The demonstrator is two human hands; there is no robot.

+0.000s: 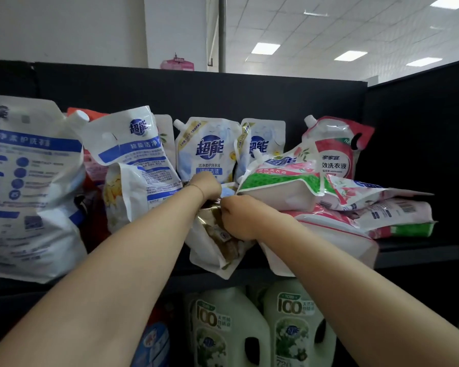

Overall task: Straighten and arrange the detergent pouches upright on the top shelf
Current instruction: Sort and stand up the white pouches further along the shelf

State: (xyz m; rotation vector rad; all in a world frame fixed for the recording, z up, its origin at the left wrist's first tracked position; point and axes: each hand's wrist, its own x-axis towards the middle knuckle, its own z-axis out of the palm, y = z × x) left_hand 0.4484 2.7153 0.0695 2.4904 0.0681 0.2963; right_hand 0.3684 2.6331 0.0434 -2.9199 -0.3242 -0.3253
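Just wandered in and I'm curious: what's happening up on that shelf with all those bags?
A person is tidying detergent pouches on the top shelf. Their left grip and right grip both hold a white and gold pouch slumped over the shelf's front edge. Blue-and-white pouches stand behind it; a pile of pink and green pouches lies flat to the right.

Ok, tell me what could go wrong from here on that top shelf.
1. The gold-and-white pouch, held by the left hand and right hand, overhangs the shelf edge; a slip could drop it onto the green jugs below.
2. The flat pink-and-green pile lies right beside it; lifting may pull that pile off.
3. The tilted blue-and-white pouch could topple.
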